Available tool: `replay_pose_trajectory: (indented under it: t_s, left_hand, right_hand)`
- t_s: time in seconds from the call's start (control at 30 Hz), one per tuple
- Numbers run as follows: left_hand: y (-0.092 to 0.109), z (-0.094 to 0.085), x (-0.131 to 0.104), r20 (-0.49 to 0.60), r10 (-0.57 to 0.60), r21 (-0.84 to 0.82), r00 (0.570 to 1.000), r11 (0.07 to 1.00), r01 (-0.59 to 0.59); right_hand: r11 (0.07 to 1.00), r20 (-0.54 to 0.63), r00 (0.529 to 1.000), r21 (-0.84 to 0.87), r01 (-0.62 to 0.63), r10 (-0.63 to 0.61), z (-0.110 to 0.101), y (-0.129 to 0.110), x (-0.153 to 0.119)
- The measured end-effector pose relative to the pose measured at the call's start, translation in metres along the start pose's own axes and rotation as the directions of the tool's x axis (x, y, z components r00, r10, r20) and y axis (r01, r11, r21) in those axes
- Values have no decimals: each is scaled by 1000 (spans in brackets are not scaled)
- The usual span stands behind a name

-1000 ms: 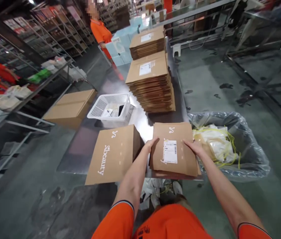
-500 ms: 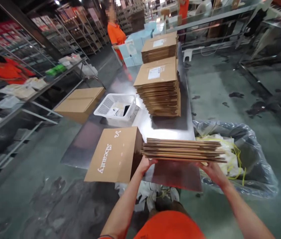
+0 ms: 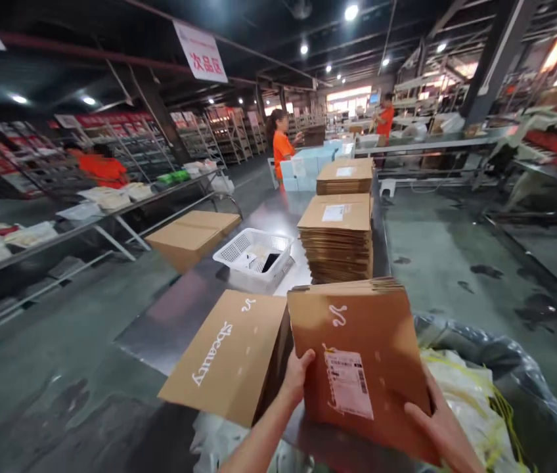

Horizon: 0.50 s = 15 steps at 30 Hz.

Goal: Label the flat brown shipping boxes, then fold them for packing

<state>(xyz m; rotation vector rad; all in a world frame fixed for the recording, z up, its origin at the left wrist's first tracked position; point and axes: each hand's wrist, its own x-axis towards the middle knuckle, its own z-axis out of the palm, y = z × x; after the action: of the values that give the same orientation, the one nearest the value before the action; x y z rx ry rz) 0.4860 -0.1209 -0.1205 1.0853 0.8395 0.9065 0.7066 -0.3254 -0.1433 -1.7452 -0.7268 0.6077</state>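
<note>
Between my two hands is a stack of flattened cardboard boxes (image 3: 387, 355), tilted so that its broad front face looks at me. A white shipping label and a white squiggle logo show on that face. My left hand (image 3: 297, 376) grips the stack's left edge, thumb on the front. On the lower right edge my right hand (image 3: 433, 420) is closed the same way, its fingers hidden behind. Just left stands a cardboard box (image 3: 229, 348) printed "beauty". Behind the held stack, a taller pile of flattened cardboard (image 3: 337, 253) lies on the metal table (image 3: 160, 328).
A white plastic basket (image 3: 253, 259) with a dark flat item sits mid-table. Another cardboard box (image 3: 192, 236) is at the table's left. A plastic-lined bin (image 3: 519, 368) holding white bags stands at the right. Light-blue boxes (image 3: 308, 167) and a person in orange (image 3: 282, 148) are farther back.
The stack in my hands has tipped from edge-on to its labelled face showing. My view has lifted, bringing the ceiling lights and hanging signs into sight.
</note>
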Motion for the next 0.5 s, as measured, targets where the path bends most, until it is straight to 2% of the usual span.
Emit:
replay_pose_trajectory:
  t_s: [0.07, 0.13, 0.2, 0.23, 0.3, 0.37, 0.4, 0.43, 0.5]
  left_hand:
    - [27, 10, 5, 10, -3, -65, 1000, 998, 3]
    - [64, 22, 17, -32, 13, -29, 999, 999, -14]
    - [110, 36, 35, -25, 10, 42, 1000, 999, -9]
    - [135, 44, 46, 15, -14, 64, 1000, 998, 13]
    - [188, 62, 72, 147, -70, 92, 987, 994, 57]
    - [241, 81, 100, 254, -55, 136, 966, 991, 20]
    - [264, 88, 113, 270, 15, 165, 963, 984, -62]
    - [284, 94, 124, 243, 115, 210, 963, 963, -168]
    - [308, 95, 135, 192, 288, 289, 938, 897, -335]
  right_hand:
    - [1000, 62, 998, 4, 24, -24, -10, -13, -6]
    - [999, 83, 997, 38, -3, 0, -12, -29, -4]
    - [992, 19, 999, 126, -31, 29, -7, -50, 9]
    - [982, -23, 999, 185, -32, 37, -2, -63, 20]
    - [939, -105, 994, 344, 10, 28, 10, -97, 52]
    - [853, -140, 990, 519, 64, 11, 20, -139, 93]
    - [798, -144, 990, 598, 76, 13, 24, -162, 116]
    - [759, -129, 991, 648, 57, 35, 28, -185, 138]
    - [744, -84, 993, 668, -5, 82, 33, -225, 182]
